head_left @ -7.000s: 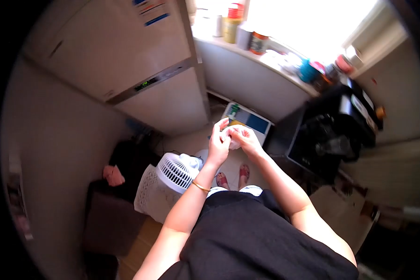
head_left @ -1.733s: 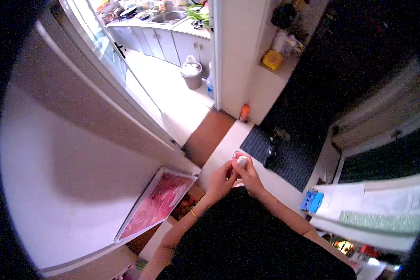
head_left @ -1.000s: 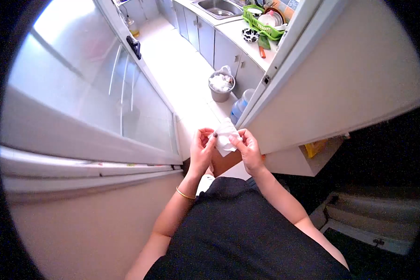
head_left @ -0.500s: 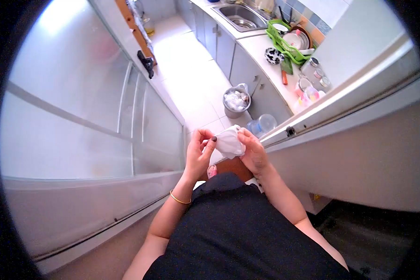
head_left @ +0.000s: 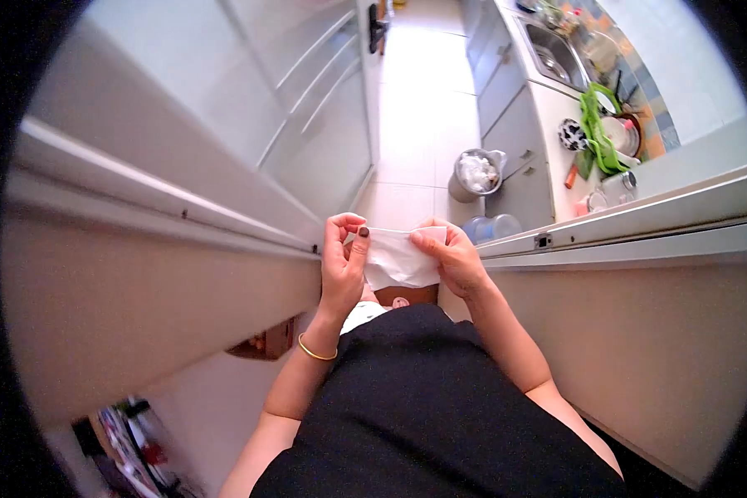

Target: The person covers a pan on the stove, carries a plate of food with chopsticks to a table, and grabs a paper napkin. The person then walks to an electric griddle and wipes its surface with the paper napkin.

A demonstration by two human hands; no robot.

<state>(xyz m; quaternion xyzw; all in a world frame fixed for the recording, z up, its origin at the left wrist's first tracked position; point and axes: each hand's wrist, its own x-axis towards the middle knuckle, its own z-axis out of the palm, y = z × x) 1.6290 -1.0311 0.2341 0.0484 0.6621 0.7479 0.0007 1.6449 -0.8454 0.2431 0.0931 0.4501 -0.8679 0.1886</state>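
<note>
A thin white plastic bag or sheet [head_left: 402, 259] hangs stretched between my two hands, its upper edge nearly straight. My left hand [head_left: 344, 259] pinches its left corner between thumb and fingers. On the other side my right hand [head_left: 452, 256] grips the upper right part, thumb on top. Beyond my hands, on the tiled floor, stands a grey bin [head_left: 466, 184] with white, crumpled contents inside.
Sliding-door frames flank me, with a frosted glass door [head_left: 307, 100] at left. A counter [head_left: 556, 149] at right bears a green dish rack [head_left: 598, 137], a black-and-white bowl [head_left: 571, 134] and a sink [head_left: 554, 56]. Clear blue bottles [head_left: 494, 227] stand beside the doorway.
The view has turned, and the bin and counter now appear farther right. My hands have moved farther apart, and the white piece between them is spread wider and flatter.
</note>
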